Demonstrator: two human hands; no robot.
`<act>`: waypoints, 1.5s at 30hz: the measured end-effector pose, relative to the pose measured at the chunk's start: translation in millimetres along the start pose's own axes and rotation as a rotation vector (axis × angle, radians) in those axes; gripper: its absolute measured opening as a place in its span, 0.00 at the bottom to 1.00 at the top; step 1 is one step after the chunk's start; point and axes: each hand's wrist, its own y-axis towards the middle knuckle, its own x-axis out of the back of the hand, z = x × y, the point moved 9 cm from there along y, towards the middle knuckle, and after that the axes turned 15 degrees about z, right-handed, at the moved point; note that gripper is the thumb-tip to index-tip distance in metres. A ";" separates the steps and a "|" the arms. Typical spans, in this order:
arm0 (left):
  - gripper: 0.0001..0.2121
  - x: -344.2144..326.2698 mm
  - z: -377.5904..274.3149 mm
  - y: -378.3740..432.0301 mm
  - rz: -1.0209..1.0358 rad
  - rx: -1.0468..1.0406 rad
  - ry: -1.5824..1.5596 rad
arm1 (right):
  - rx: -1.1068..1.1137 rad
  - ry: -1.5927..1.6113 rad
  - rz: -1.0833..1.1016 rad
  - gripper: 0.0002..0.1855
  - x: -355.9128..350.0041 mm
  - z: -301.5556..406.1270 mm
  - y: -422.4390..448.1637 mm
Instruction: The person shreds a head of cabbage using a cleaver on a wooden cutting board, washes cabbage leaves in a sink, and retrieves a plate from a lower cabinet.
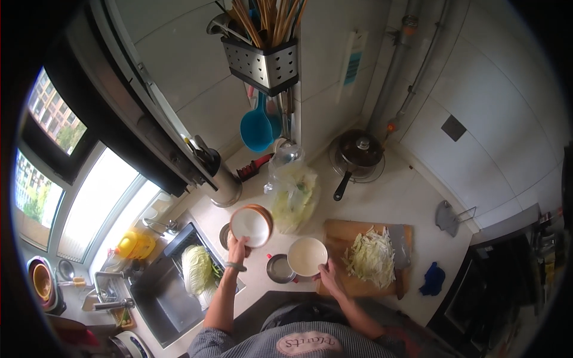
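In my left hand [237, 248] is a stack of white bowls with brown rims [250, 227], held above the counter beside the sink, partly over a round metal dish [224, 236]. My right hand [329, 274] grips the edge of a cream bowl [307, 256]. That bowl overlaps a small steel pan with red handles [281, 269]. Right of it lies a wooden cutting board [335, 232] bearing a heap of shredded cabbage [371, 257] and a wide-bladed cleaver [399, 246]. A clear plastic bag of cabbage leaves [295, 194] sits behind the bowls.
A sink [161, 297] on the left holds a napa cabbage [197, 268]. Behind are a knife holder [224, 185], a red and black knife sharpener [254, 167] and a lidded pan [359, 152]. A blue cloth-like item [432, 279] lies at right, near a black stove [465, 286].
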 end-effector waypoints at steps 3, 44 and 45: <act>0.06 -39.2 15.9 -44.3 0.179 0.124 0.037 | 0.034 -0.073 0.079 0.16 -24.0 31.3 3.6; 0.28 -5.8 132.7 -211.7 0.133 0.122 -0.480 | 0.044 -0.776 -0.010 0.22 -75.1 -16.6 8.6; 0.27 -14.3 129.8 -207.8 0.162 0.159 -0.408 | 0.221 -0.608 -0.087 0.21 -59.3 -25.1 4.9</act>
